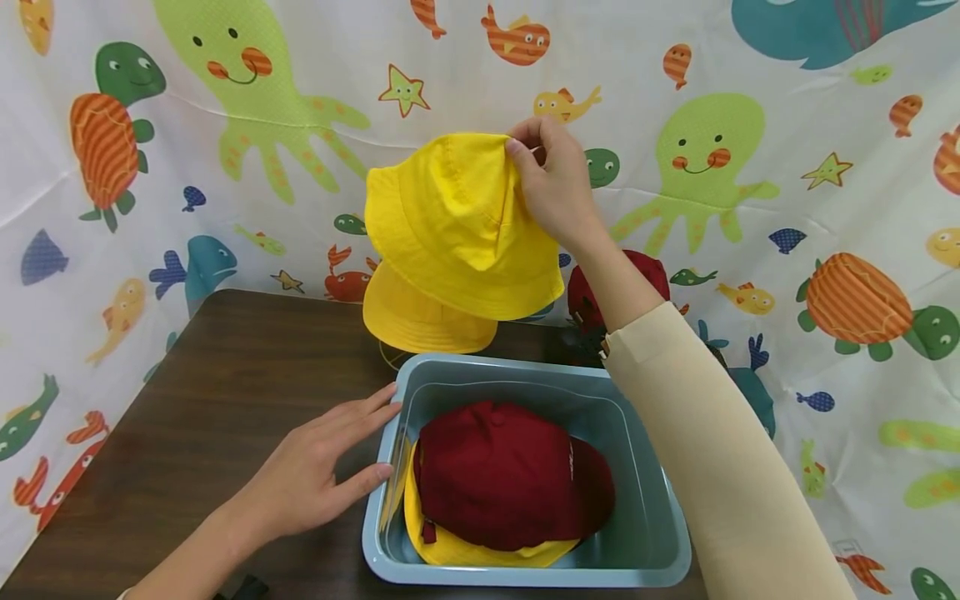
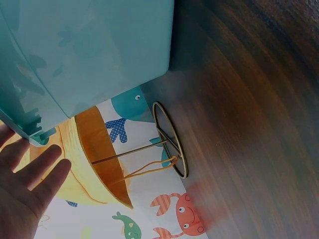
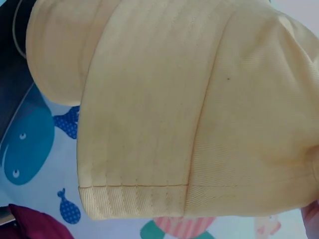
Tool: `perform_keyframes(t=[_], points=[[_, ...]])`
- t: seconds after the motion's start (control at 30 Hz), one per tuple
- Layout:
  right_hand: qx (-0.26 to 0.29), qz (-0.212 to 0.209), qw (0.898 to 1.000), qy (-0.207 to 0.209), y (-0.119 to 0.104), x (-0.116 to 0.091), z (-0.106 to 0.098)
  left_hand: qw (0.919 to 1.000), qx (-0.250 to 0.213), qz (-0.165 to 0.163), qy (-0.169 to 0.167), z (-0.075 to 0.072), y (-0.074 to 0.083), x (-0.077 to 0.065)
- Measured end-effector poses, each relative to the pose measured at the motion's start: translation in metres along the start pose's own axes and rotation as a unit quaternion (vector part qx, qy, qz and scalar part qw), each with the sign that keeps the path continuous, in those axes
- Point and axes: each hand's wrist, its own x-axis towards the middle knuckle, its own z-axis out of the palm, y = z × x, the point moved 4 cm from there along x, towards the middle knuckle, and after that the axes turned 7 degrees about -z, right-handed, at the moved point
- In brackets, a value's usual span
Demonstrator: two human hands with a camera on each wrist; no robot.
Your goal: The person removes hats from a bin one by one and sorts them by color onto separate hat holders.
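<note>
While aloft, one yellow hat point(image 1: 461, 217)

Left hand point(image 2: 19, 197) at the blue bin point(image 2: 107, 47); wire stand point(image 2: 167, 141) nearby.

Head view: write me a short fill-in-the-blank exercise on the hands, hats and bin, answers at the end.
1. The right hand holds a bucket hat coloured ____.
2. The left hand, beside the bin, holds ____ hats.
3. Inside the bin, yellow fabric lies ____ the dark red cap.
Missing words: yellow; no; under.
</note>
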Motion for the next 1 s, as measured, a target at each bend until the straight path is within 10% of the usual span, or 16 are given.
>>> perform_keyframes(t=[1.0], points=[[-0.047, 0.034, 0.997, -0.051, 0.034, -0.003, 0.062, 0.9998, -0.005, -0.014, -0.016, 0.001, -0.002, -0.003]])
